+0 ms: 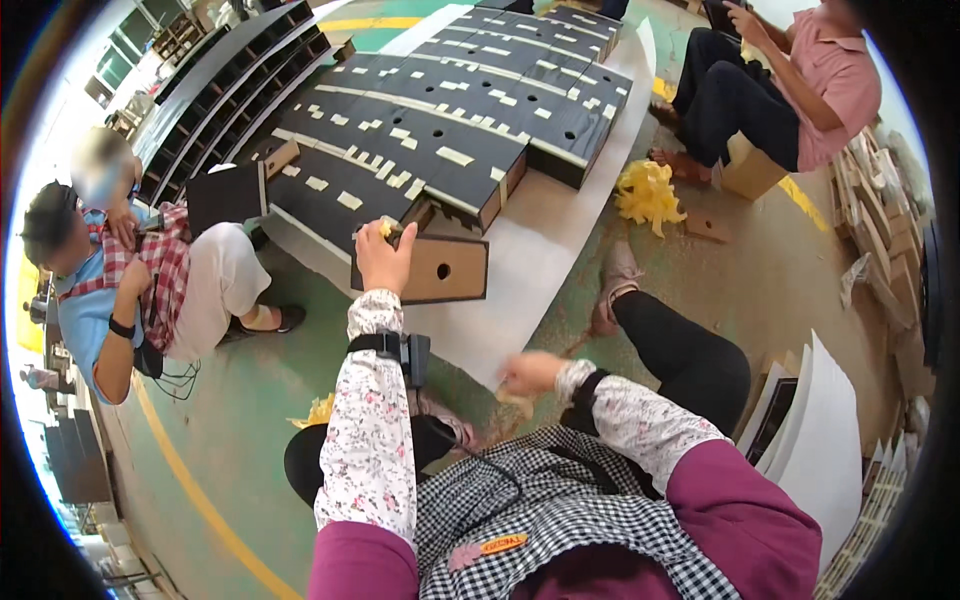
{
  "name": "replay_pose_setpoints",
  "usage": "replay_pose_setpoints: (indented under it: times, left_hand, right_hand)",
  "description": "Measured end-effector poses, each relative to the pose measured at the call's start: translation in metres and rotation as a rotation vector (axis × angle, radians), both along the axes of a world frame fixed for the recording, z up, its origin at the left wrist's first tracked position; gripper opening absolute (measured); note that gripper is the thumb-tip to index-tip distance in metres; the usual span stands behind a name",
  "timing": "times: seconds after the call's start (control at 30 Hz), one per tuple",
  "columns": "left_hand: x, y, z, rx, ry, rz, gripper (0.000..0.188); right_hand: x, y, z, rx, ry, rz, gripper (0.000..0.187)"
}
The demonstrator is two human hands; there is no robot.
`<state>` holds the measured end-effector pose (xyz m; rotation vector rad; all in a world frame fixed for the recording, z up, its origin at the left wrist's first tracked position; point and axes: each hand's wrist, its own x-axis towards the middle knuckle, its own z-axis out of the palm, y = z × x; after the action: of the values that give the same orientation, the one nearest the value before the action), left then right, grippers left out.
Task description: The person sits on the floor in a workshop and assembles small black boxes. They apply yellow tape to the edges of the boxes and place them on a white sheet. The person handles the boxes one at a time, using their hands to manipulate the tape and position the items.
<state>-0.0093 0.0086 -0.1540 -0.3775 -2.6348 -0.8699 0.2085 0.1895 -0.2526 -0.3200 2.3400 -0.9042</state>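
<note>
My left hand (383,262) grips the near left part of a box (455,270) with black edges and a brown end that has a round hole. A bit of yellowish tape (387,228) shows at its fingertips. My right hand (532,373), slightly blurred, is closed in front of my body, away from the box. From its fingers hangs a pale yellowish strip, apparently masking tape (516,402). Beyond the held box, many black boxes (400,150) lie in close rows, with short pieces of cream tape across their tops.
White sheeting (590,215) lies under the boxes. Crumpled yellow tape (648,195) and a small brown board (706,225) lie on the floor at right. A person in pink (835,90) sits far right; others (120,260) sit at left. White panels (820,440) lean at lower right.
</note>
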Motion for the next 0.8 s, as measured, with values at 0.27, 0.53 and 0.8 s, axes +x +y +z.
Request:
replay_pose_setpoints:
  times: [0.27, 0.53, 0.8]
  left_hand:
    - [0.034, 0.052, 0.011, -0.039, 0.129, -0.12, 0.026]
    - [0.066, 0.105, 0.0, -0.168, -0.016, -0.405, 0.019]
    - [0.066, 0.106, -0.002, -0.02, -0.025, -0.459, 0.02]
  right_hand:
    - [-0.09, -0.02, 0.046, -0.788, -0.119, -0.508, 0.081]
    - [-0.009, 0.035, 0.037, -0.536, -0.35, -0.369, 0.041]
    - [0.019, 0.168, 0.183, -0.566, -0.236, -0.716, 0.037]
